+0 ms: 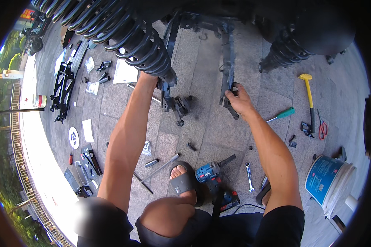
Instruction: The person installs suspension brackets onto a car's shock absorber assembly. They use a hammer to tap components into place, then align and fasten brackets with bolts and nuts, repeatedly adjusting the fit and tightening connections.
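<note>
My right hand (242,102) closes around the lower end of a black metal frame rail (227,61), with the thumb on its near side. My left hand (149,79) reaches up beside the other frame rail (165,91); its fingers are hidden behind that rail and a large black coil spring shock absorber (127,45). Below the left rail hangs a black pivot bracket (181,106) with a bolt end. A second coil spring shock absorber (287,50) stands to the right of the right rail.
On the paving lie a cordless impact wrench (208,172), a combination wrench (249,177), a green-handled screwdriver (285,113), a yellow hammer (307,88), red-handled scissors (323,130) and a socket (151,162). A white bucket (338,185) stands at right. Black frame parts (62,90) lie at left.
</note>
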`<state>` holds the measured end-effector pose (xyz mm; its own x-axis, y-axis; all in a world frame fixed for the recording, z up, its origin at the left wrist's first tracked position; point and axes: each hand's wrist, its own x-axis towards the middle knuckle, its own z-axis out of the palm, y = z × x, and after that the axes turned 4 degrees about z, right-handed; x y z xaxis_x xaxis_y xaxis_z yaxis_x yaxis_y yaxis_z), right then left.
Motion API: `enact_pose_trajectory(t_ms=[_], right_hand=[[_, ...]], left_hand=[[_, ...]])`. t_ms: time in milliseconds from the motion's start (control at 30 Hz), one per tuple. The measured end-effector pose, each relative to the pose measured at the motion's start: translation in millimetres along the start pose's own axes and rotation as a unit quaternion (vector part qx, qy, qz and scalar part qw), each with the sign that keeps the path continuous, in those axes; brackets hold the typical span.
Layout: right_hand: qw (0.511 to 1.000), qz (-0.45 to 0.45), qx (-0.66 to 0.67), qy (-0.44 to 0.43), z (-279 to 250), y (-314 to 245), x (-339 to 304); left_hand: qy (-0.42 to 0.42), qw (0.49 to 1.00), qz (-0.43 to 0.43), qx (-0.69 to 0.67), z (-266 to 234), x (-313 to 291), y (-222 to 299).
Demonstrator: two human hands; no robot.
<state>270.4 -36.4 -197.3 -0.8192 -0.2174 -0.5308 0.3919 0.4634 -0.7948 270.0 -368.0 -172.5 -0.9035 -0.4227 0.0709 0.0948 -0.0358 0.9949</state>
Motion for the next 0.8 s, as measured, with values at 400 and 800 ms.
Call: enact_pose_trajectory(t_ms=[400,800], right_hand=[[0.972,-0.093,-0.164,0.14,7.0,-8.2,-1.3],[0.896,-0.313,-0.099,0.299,63.4,-174.0,43.3]], left_hand=[[0.006,0.998,0.036,-0.052,0.9,0.4,-3.2],[0.035,0.997,0.058,0.024,5.1,-5.3,6.1]])
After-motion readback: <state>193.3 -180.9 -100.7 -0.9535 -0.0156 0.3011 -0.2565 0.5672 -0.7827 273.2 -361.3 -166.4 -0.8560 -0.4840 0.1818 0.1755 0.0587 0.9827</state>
